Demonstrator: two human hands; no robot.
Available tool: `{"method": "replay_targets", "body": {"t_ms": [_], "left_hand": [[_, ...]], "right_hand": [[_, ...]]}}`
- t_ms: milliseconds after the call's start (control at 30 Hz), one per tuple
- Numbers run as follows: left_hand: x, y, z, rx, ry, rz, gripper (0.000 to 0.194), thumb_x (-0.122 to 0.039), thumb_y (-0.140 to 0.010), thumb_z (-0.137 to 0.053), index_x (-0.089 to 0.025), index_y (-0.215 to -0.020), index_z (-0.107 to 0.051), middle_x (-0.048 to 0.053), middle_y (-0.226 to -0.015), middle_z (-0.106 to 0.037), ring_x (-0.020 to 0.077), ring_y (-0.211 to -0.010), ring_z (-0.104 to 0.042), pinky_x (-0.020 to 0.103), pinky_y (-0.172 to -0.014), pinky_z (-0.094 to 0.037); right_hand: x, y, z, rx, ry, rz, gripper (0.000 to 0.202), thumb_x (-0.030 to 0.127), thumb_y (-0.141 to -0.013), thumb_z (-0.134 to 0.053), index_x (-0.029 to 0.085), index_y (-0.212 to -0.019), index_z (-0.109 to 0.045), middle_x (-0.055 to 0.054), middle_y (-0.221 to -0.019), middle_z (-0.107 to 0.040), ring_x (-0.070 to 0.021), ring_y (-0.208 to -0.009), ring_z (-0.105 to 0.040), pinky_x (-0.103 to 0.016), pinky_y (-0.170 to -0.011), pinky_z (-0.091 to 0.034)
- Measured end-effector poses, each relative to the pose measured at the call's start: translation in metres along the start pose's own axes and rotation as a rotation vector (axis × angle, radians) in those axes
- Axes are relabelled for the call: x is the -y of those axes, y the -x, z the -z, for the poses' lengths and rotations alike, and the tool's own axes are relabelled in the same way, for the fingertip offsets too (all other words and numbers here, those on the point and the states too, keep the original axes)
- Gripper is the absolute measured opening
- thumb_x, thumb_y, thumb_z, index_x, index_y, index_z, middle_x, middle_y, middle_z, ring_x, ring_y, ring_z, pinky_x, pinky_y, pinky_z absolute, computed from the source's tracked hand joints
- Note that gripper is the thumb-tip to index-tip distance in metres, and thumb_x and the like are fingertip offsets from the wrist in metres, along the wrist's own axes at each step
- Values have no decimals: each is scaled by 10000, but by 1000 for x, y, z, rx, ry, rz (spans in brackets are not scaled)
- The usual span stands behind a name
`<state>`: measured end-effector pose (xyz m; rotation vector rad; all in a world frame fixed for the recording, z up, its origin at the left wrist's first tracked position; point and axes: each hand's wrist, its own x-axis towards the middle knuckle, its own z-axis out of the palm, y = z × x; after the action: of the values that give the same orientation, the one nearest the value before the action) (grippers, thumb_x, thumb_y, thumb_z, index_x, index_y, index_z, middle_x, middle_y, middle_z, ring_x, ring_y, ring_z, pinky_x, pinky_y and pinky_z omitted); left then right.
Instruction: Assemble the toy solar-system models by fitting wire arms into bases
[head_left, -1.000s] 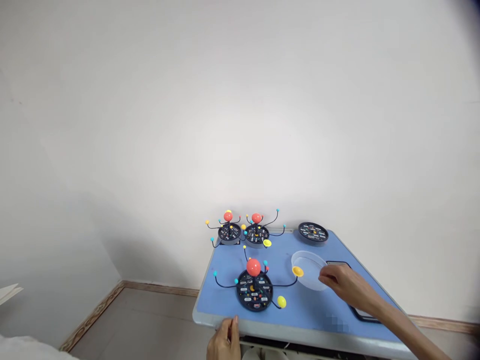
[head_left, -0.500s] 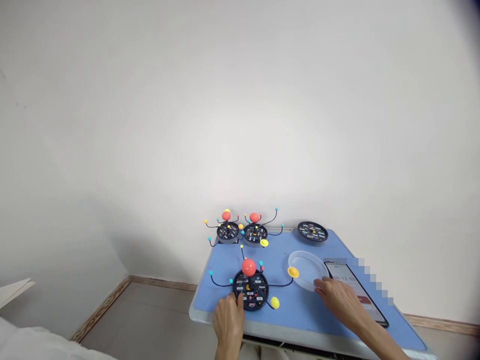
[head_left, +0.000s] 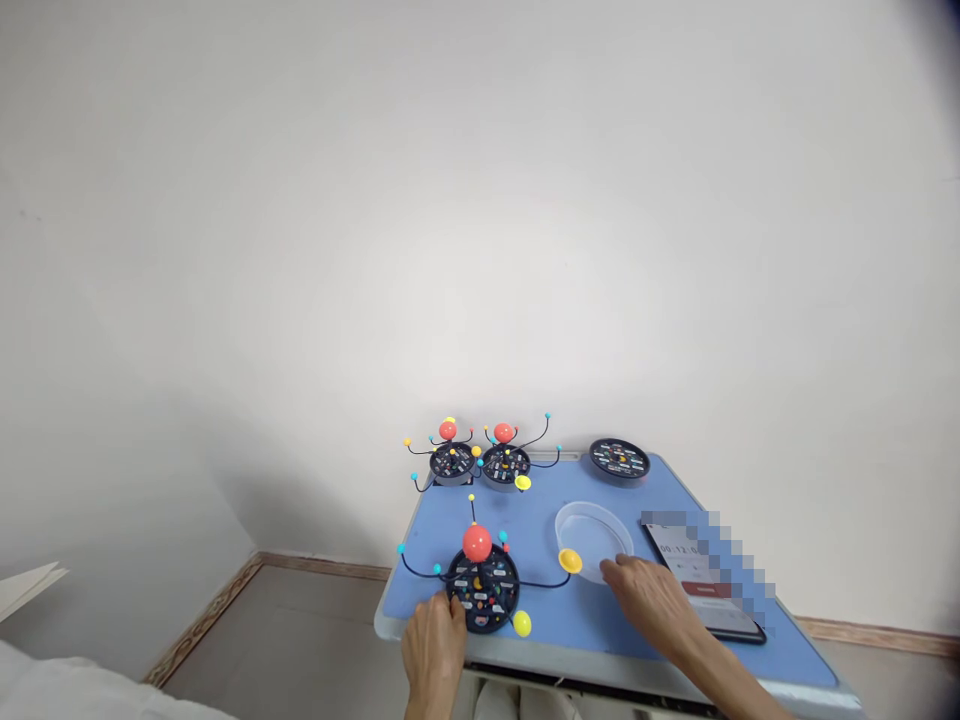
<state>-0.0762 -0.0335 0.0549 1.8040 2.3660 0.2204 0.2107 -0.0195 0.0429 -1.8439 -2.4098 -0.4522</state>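
My left hand [head_left: 435,640] was closed narrow on the near left rim of the front model [head_left: 482,605], its fingers bent at the black round base; that model stood near the front edge of the blue table [head_left: 540,632], upright, a large red ball [head_left: 477,543] over its middle and thin curved black arms reaching out around it; teal balls sat on the left arms, a yellow ball [head_left: 522,623] hung low on the right, and an orange ringed piece [head_left: 570,561] ended the long right arm, close by the clear dish.

My right hand [head_left: 643,590] was narrow too, fingertips pinched on the near right rim of the clear dish [head_left: 592,540]; the dish lay to the right of the front model, and I could see the blue top through it; just beyond my right hand and wrist lay a phone [head_left: 712,607], face up, timer digits and a red button on its screen, part of it blurred into squares.

Farther out, two more models, the back left model [head_left: 452,462] and the back right model [head_left: 507,465], stood side by side at the far left, each with a red ball on top; a round black base [head_left: 619,458], printed with small labels, lay at the far right; behind it all rose the pale wall [head_left: 480,250].
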Motion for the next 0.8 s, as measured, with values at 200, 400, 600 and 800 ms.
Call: {"method": "replay_targets", "body": {"t_ms": [200,400,600,800], "left_hand": [[8,-1,2,13,-5,14,330,-209,-983,-426,-123,-965,-743,195,-997,-770,331,-947,-719,362,-698,-455],[17,-4,0,7,7,13,330,-214,-988,-424,-126,-953,-740,186,-986,-773,327,-964,-716,353,-689,-455],[26,-3,-2,-5,84,-1,370,-308,-1005,-433,-124,-889,-733,166,-908,-783,326,-940,-725,344,-699,-457],[29,-1,-23,-67,244,15,379,-285,-980,-434,-50,-1168,-664,148,-852,-785,310,-888,-734,340,-734,-485]], "right_hand": [[5,-5,-2,8,4,50,353,-78,-821,-434,200,-743,-637,-57,-673,-718,-230,-626,-713,-323,-502,-145],[2,-4,4,36,-61,89,376,-38,-852,-429,205,-956,-697,-60,-737,-749,-249,-676,-731,-304,-511,-242],[-12,-31,68,117,-447,-21,334,183,-953,-376,188,-882,-702,-75,-844,-764,-229,-737,-679,-301,-610,-373],[30,-87,89,381,-509,186,242,153,-809,-528,195,-614,-666,-19,-703,-749,-159,-651,-655,-246,-561,-371]]}}
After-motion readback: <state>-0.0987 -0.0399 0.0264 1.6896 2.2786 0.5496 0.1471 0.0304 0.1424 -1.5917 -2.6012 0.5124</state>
